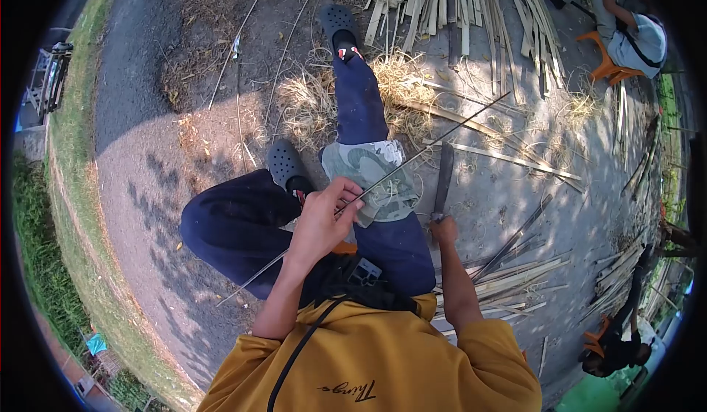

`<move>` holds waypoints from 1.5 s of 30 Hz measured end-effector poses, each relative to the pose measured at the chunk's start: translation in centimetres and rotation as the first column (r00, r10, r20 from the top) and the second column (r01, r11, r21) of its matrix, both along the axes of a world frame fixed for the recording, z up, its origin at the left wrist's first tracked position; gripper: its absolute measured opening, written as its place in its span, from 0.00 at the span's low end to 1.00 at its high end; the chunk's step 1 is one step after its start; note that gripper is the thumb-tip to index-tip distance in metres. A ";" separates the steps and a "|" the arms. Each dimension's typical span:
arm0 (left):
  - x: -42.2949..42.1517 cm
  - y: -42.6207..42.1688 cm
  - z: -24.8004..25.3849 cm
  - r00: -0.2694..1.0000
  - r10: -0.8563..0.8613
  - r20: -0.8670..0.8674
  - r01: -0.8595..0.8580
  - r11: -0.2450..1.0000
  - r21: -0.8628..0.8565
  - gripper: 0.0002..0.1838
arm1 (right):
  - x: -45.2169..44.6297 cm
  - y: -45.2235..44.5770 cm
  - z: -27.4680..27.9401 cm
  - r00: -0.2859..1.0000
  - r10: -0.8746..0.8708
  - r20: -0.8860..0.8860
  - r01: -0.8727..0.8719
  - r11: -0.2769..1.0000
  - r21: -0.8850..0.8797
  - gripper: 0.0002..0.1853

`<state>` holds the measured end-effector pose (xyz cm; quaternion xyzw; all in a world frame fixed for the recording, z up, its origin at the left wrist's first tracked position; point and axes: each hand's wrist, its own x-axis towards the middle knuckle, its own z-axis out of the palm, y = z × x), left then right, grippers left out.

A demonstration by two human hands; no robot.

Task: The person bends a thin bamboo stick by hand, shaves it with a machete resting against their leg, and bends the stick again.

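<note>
My left hand (331, 209) is closed around a long, thin, dark strip (449, 134), which looks like split bamboo. The strip slants across my lap, from the lower left to the upper right. Beneath it, a camouflage cloth (346, 163) covers my outstretched leg. Off to the right, my right hand (444, 229) grips the handle of a machete (445, 175). Its broad dark blade points forward, beside the cloth and apart from it.
Curly shavings (305, 110) lie around my extended foot. A fan of pale strips (434, 3) spreads ahead, and more strips (508, 287) are heaped at my right. Two people sit on the right, one on an orange chair (611, 66). Grass (74, 191) borders the pavement on the left.
</note>
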<state>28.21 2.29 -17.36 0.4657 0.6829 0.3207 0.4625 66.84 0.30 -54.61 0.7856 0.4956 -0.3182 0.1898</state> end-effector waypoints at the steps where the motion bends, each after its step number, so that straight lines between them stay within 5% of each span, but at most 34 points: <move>1: 0.0 -0.3 -0.2 0.997 0.016 0.070 -0.015 1.000 -0.025 0.12 | 0.1 -0.1 -0.3 1.000 0.008 -0.003 -0.008 1.000 0.000 0.42; 7: 0.7 -1.0 0.4 0.939 0.108 0.328 -0.063 0.988 -0.144 0.07 | -0.2 0.7 1.2 0.995 0.094 -0.026 -0.094 0.995 -0.023 0.46; 13: 0.8 -1.1 -0.8 0.920 0.100 0.379 -0.049 0.989 -0.141 0.08 | 1.3 -0.2 0.4 0.991 0.106 -0.078 -0.085 0.968 0.235 0.37; 15: 1.1 -1.1 -0.6 0.930 0.104 0.351 -0.051 0.986 -0.156 0.07 | 2.6 0.0 -0.1 0.921 -0.142 -0.362 0.219 0.958 0.182 0.33; 16: 1.3 -1.1 -0.8 0.939 0.107 0.328 -0.077 0.992 -0.105 0.07 | 2.9 0.0 0.3 0.921 -0.140 -0.362 0.220 0.957 0.190 0.33; 18: 1.8 -1.4 -0.9 0.945 0.116 0.306 -0.108 0.993 -0.045 0.07 | 3.6 0.2 2.2 0.974 0.129 -0.186 -0.025 0.877 0.479 0.24; 19: 1.9 -1.7 -1.0 0.949 0.129 0.288 -0.132 0.991 -0.010 0.07 | 3.4 0.5 3.9 0.973 0.136 -0.185 -0.030 0.873 0.486 0.24; 21: 1.9 -2.3 -1.0 0.950 0.148 0.274 -0.162 0.986 0.031 0.07 | 2.9 0.8 7.7 0.733 -0.285 -0.617 0.471 0.868 0.159 0.23; 22: 1.8 -2.7 -1.0 0.951 0.155 0.269 -0.171 0.985 0.037 0.08 | 2.6 0.6 9.4 0.736 -0.274 -0.619 0.465 0.870 0.167 0.23; 24: 1.5 -3.1 -1.2 0.949 0.174 0.264 -0.193 0.980 0.047 0.08 | 1.6 0.0 12.7 0.545 -0.282 -0.790 0.660 0.724 0.197 0.25; 28: 1.7 -4.1 -3.1 0.959 0.190 0.209 -0.216 0.971 0.107 0.09 | -0.6 1.1 19.0 0.475 -0.193 -0.859 0.732 0.628 0.264 0.26; 34: 2.6 -3.3 -4.9 0.951 0.202 0.235 -0.224 0.972 0.074 0.08 | -6.8 6.3 28.3 0.470 0.217 -0.856 0.532 0.705 0.470 0.27; 36: 2.8 -3.1 -5.8 0.954 0.201 0.223 -0.221 0.973 0.071 0.08 | -9.5 7.6 29.6 0.578 0.430 -0.694 0.224 0.734 0.641 0.28; 38: 3.0 -2.9 -6.4 0.945 0.213 0.247 -0.240 0.967 0.085 0.08 | -12.2 8.5 30.9 0.629 0.568 -0.530 -0.045 0.708 0.705 0.28; 41: 3.1 -2.8 -5.3 0.885 0.283 0.369 -0.276 0.958 -0.074 0.08 | -15.6 9.0 31.1 0.557 0.728 -0.399 -0.206 0.587 0.783 0.28; 45: 3.3 -2.8 -6.4 0.860 0.284 0.424 -0.277 0.958 -0.078 0.08 | -17.0 8.8 30.8 0.564 0.777 -0.280 -0.369 0.541 0.756 0.27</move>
